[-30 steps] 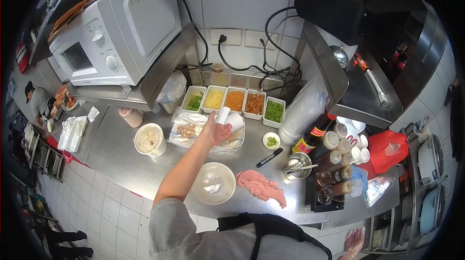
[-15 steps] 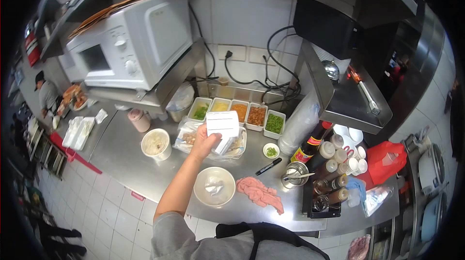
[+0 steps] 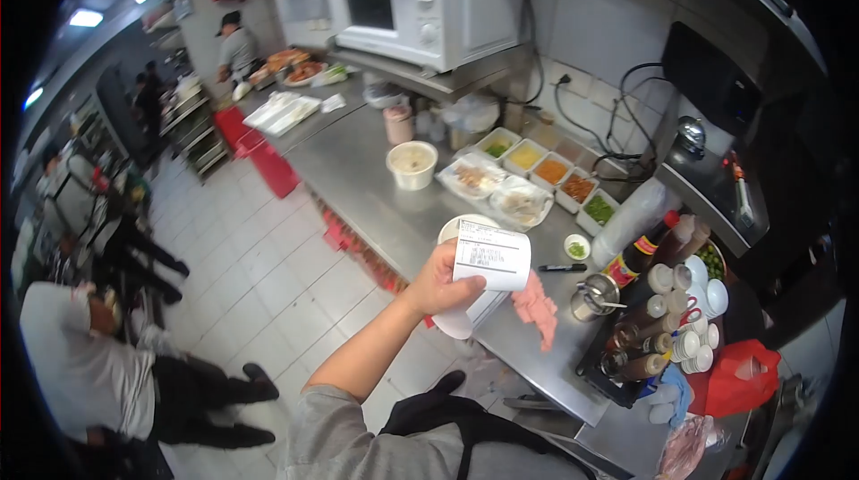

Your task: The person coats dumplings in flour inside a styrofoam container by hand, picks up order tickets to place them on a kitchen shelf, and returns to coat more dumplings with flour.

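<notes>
My left hand (image 3: 442, 281) is closed on a curled white printed receipt (image 3: 492, 256), with the thumb pressed on its near side. Black print shows on the upper face, and more of the paper hangs below the fingers. Behind it, a white bowl (image 3: 455, 226) is mostly covered by the receipt. A pink cloth (image 3: 535, 310) lies on the counter just right of the paper. Farther right are a black marker (image 3: 562, 268) and a small dish of chopped greens (image 3: 577, 247). My right hand is out of view.
The steel counter (image 3: 358, 158) holds a tub (image 3: 412, 165), a tray with plastic bags (image 3: 474, 178), ingredient containers (image 3: 553, 170), a metal pot (image 3: 596, 297) and sauce bottles (image 3: 637, 337). A microwave (image 3: 429, 10) stands on a shelf above. At left, a person (image 3: 98, 328) stands on the tiled floor.
The view has swung left, bringing more floor and people in. My left hand has drawn the receipt back from above the bagged tray to over the bowl, and its print now faces me.
</notes>
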{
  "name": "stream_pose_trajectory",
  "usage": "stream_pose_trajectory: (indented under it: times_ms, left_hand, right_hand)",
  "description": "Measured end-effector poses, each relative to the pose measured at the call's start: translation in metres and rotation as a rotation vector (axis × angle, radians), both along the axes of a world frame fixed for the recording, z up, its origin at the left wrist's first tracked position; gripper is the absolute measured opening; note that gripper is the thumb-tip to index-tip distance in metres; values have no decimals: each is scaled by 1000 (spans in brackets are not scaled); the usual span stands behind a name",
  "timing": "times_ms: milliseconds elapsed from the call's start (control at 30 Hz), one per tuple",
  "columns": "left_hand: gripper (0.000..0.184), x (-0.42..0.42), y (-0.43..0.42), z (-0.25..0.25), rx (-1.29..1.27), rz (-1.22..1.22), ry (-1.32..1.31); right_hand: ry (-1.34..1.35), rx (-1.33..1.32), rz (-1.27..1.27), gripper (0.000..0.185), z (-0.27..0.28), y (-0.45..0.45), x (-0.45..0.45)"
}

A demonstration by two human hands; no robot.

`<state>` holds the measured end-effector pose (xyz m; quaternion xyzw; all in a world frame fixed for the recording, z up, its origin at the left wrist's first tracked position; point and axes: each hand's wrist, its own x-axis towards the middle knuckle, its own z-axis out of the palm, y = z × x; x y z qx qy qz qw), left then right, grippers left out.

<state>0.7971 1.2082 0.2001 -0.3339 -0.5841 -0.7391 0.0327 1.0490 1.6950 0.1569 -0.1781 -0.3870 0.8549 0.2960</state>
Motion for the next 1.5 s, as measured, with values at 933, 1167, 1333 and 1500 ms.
stream_pose_trajectory:
  times_ms: [933, 1167, 1333, 1500]
  left_hand:
    - [43, 473, -309, -110, 1067, 437, -595]
    - [41, 531, -362, -144, 1031, 425, -716]
    - [37, 563, -388, -178, 1038, 584, -780]
    - [42, 607, -381, -185, 1225, 588, -453]
  right_hand:
    - [18, -226, 1964, 29, -72, -569, -62]
    - [-553, 333, 2454, 50, -112, -760, 62]
    - [-602, 58, 2795, 72, -119, -838, 102]
    - [-528, 123, 3016, 51, -94, -894, 150]
